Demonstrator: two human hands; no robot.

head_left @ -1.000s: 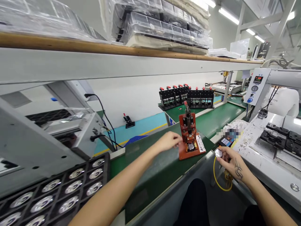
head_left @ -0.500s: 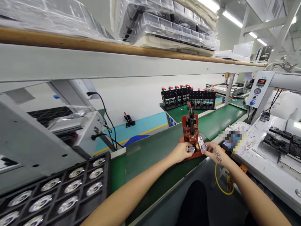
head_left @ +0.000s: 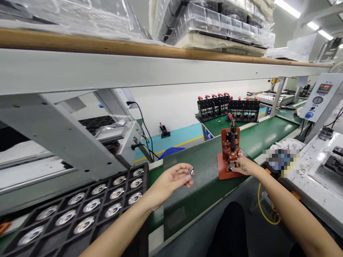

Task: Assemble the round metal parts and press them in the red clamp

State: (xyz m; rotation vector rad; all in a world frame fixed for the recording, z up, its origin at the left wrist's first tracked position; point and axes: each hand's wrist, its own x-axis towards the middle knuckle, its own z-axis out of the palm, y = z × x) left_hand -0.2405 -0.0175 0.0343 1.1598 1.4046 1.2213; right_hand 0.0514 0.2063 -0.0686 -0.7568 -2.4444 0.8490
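Disc (head_left: 191, 171) pinched between left hand's (head_left: 175, 178) thumb and fingers, tilted nearly edge-on, long axis leaning up to the right. Held over green mat (head_left: 199, 189), left of red press (head_left: 226, 144). Press upright, long axis vertical, red handle (head_left: 229, 116) tip up. Seated disc (head_left: 232, 165) low in press; right hand (head_left: 243, 165) at its right, fingertips there, can't tell if gripping or touching. Mat gives room between left hand and press; near edge runs near left to far right. Counts: one press, one black tray (head_left: 146, 182) near left, 13 tray discs (head_left: 92, 205) visible, two black clamp racks (head_left: 214, 107) far.
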